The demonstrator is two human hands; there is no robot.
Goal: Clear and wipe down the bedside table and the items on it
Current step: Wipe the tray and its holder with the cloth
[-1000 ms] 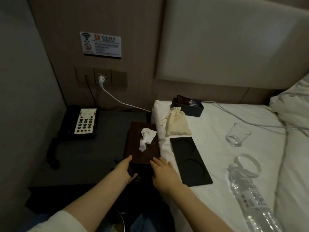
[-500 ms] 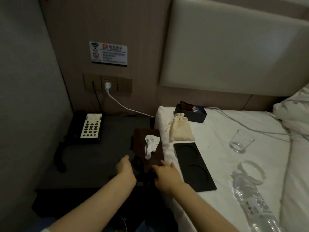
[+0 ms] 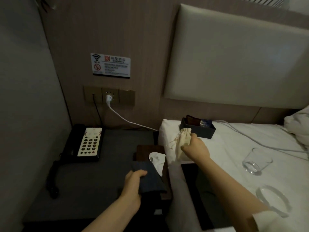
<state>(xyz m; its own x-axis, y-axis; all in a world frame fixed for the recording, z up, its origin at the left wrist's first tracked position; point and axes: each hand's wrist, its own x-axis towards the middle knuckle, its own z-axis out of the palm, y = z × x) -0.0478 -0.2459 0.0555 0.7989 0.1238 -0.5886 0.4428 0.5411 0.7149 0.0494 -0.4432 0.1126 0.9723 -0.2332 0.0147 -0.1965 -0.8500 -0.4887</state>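
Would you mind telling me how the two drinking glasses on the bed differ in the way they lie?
The far glass stands upright on its base, mouth upward; the near glass seems tipped over, its round rim turned toward the camera. The far glass lies clear of the arms; the near glass sits right beside the right forearm. Both are clear, apparently empty, and rest on the white sheet.

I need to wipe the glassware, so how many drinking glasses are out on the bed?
2. One glass stands upright on the sheet right of the right hand; another lies nearer, partly behind that forearm.
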